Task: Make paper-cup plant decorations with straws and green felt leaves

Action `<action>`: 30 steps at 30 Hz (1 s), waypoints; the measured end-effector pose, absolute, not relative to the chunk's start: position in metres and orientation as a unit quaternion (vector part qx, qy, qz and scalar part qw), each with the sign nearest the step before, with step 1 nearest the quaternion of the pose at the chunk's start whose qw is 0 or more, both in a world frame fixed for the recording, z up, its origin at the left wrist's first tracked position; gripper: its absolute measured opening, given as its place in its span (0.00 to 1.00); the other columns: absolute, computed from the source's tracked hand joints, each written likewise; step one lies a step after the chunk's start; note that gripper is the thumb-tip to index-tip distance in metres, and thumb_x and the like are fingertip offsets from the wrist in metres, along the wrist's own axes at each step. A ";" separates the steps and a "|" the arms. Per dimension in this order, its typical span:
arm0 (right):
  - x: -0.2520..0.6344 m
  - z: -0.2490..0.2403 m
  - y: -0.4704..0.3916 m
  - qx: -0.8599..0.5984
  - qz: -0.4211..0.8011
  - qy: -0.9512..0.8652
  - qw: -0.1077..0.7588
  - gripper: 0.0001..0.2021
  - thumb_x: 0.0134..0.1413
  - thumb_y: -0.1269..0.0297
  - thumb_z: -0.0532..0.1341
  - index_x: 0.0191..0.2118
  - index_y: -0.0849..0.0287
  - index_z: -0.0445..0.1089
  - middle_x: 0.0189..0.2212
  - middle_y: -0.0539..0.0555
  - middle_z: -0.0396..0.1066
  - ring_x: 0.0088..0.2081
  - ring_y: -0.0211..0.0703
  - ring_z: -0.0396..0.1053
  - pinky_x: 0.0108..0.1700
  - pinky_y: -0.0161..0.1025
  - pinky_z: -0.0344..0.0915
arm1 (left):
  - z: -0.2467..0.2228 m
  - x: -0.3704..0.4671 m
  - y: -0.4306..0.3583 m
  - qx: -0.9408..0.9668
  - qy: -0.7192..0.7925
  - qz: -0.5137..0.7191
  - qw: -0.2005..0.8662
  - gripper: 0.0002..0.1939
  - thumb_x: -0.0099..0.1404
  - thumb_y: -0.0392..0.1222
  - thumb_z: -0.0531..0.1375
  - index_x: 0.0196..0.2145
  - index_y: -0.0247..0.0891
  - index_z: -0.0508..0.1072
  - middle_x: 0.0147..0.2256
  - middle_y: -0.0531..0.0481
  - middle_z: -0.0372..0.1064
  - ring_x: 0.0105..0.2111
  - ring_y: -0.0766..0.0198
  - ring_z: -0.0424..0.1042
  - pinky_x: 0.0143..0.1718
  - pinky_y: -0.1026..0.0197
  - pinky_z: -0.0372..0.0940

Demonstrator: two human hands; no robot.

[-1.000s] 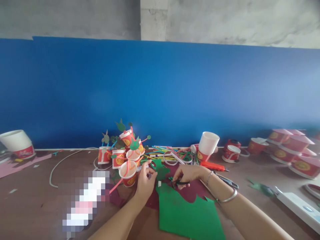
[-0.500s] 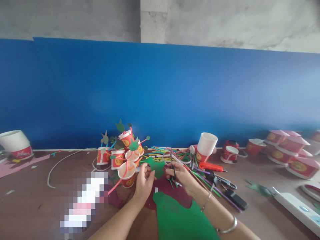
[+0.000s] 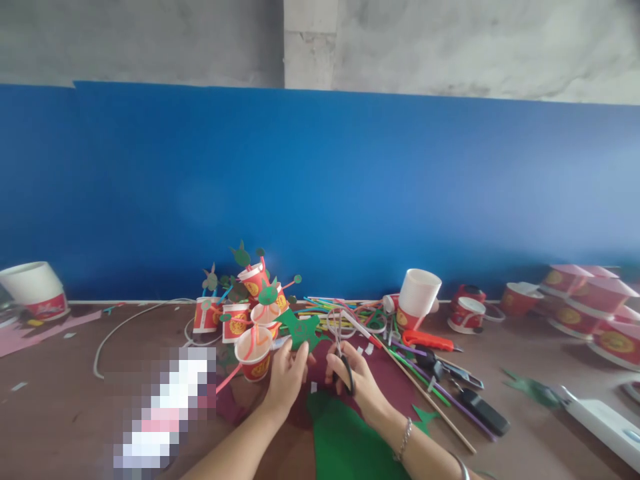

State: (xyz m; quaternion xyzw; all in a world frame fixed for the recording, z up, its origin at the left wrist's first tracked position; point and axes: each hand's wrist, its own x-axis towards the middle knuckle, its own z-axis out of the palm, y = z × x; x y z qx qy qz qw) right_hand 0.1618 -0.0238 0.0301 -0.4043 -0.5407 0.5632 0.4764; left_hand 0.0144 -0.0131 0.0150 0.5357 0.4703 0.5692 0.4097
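Pinched between the fingers of my left hand (image 3: 289,377) is a jagged green paper cutout (image 3: 301,328), raised in front of the straws. My right hand (image 3: 356,380) is closed round the black handles of a pair of scissors (image 3: 339,340), whose blades point up and away. The blades stand to the right of the cutout, apart from it. Below my hands lies a large green paper sheet (image 3: 345,440), partly over a dark red sheet (image 3: 395,373). A small green scrap (image 3: 425,417) rests beside my right wrist.
Stacked red paper cups (image 3: 254,347) with straws and green leaves stand at left. Behind my hands lie many coloured straws (image 3: 320,307). To the right are a white cup (image 3: 419,293), an orange-handled tool (image 3: 431,340), black keys (image 3: 483,410) and a white power strip (image 3: 600,427).
The green cutout is now lifted in my left hand, with the scissors drawn away from it. A green scrap now shows by my right wrist. The view has shifted slightly.
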 end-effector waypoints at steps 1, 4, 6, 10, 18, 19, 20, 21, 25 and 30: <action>0.161 0.029 -0.025 -0.399 0.570 -0.556 0.456 0.18 0.47 0.48 0.62 0.33 0.57 0.60 0.19 0.45 0.64 0.20 0.35 0.62 0.19 0.30 0.56 | 0.014 0.014 -0.013 0.527 0.473 0.573 0.413 0.17 0.61 0.53 0.54 0.23 0.38 0.63 0.11 0.60 0.56 0.12 0.70 0.56 0.16 0.67 0.53; 0.159 0.026 -0.029 -0.391 0.582 -0.592 0.397 0.19 0.46 0.47 0.62 0.31 0.58 0.61 0.18 0.45 0.63 0.20 0.35 0.64 0.17 0.28 0.54 | 0.014 0.014 -0.013 0.521 0.469 0.577 0.418 0.17 0.62 0.53 0.54 0.22 0.39 0.60 0.10 0.61 0.53 0.10 0.71 0.54 0.15 0.68 0.51; 0.158 0.026 -0.030 -0.394 0.582 -0.609 0.368 0.19 0.45 0.48 0.63 0.30 0.59 0.62 0.18 0.45 0.64 0.19 0.35 0.64 0.17 0.28 0.54 | 0.016 0.013 -0.013 0.529 0.462 0.573 0.422 0.16 0.61 0.52 0.54 0.23 0.39 0.60 0.12 0.60 0.57 0.11 0.71 0.55 0.15 0.67 0.51; 0.159 0.027 -0.030 -0.405 0.570 -0.619 0.357 0.18 0.45 0.48 0.62 0.29 0.59 0.62 0.17 0.45 0.65 0.19 0.34 0.64 0.16 0.28 0.54 | 0.020 0.012 -0.014 0.540 0.457 0.561 0.429 0.14 0.60 0.52 0.55 0.26 0.38 0.64 0.16 0.57 0.64 0.13 0.70 0.58 0.16 0.67 0.53; 0.158 0.025 -0.028 -0.410 0.570 -0.611 0.366 0.18 0.42 0.49 0.65 0.27 0.58 0.61 0.14 0.44 0.64 0.15 0.32 0.62 0.16 0.28 0.55 | 0.020 0.014 -0.015 0.536 0.428 0.554 0.471 0.15 0.60 0.53 0.55 0.26 0.39 0.61 0.13 0.61 0.57 0.10 0.72 0.54 0.14 0.68 0.49; 0.158 0.025 -0.028 -0.411 0.569 -0.611 0.366 0.18 0.42 0.50 0.65 0.27 0.58 0.61 0.14 0.44 0.64 0.15 0.32 0.61 0.16 0.28 0.55 | 0.020 0.014 -0.015 0.538 0.428 0.555 0.469 0.15 0.60 0.53 0.55 0.26 0.39 0.61 0.13 0.62 0.56 0.11 0.72 0.54 0.14 0.68 0.50; 0.158 0.024 -0.028 -0.412 0.568 -0.611 0.366 0.18 0.42 0.50 0.65 0.27 0.59 0.61 0.14 0.44 0.64 0.15 0.32 0.61 0.15 0.28 0.55 | 0.019 0.014 -0.014 0.539 0.427 0.556 0.467 0.14 0.60 0.52 0.54 0.26 0.39 0.61 0.13 0.62 0.56 0.11 0.72 0.54 0.15 0.68 0.50; 0.158 0.024 -0.029 -0.412 0.568 -0.611 0.366 0.17 0.43 0.51 0.65 0.27 0.59 0.61 0.14 0.44 0.64 0.15 0.32 0.61 0.15 0.28 0.55 | 0.018 0.014 -0.014 0.540 0.426 0.556 0.467 0.14 0.61 0.52 0.54 0.27 0.39 0.60 0.13 0.62 0.56 0.11 0.72 0.54 0.15 0.68 0.50; 0.158 0.025 -0.029 -0.406 0.569 -0.611 0.371 0.17 0.43 0.52 0.65 0.28 0.59 0.62 0.14 0.44 0.64 0.16 0.33 0.63 0.16 0.28 0.55 | 0.017 0.013 -0.015 0.542 0.421 0.554 0.471 0.13 0.62 0.50 0.53 0.27 0.39 0.59 0.13 0.61 0.56 0.11 0.72 0.55 0.15 0.68 0.50; 0.157 0.027 -0.030 -0.405 0.566 -0.613 0.375 0.17 0.44 0.52 0.65 0.27 0.59 0.61 0.14 0.44 0.63 0.16 0.32 0.62 0.16 0.28 0.56 | 0.018 0.013 -0.015 0.540 0.417 0.553 0.479 0.13 0.62 0.50 0.53 0.27 0.39 0.59 0.13 0.61 0.57 0.11 0.72 0.54 0.14 0.69 0.50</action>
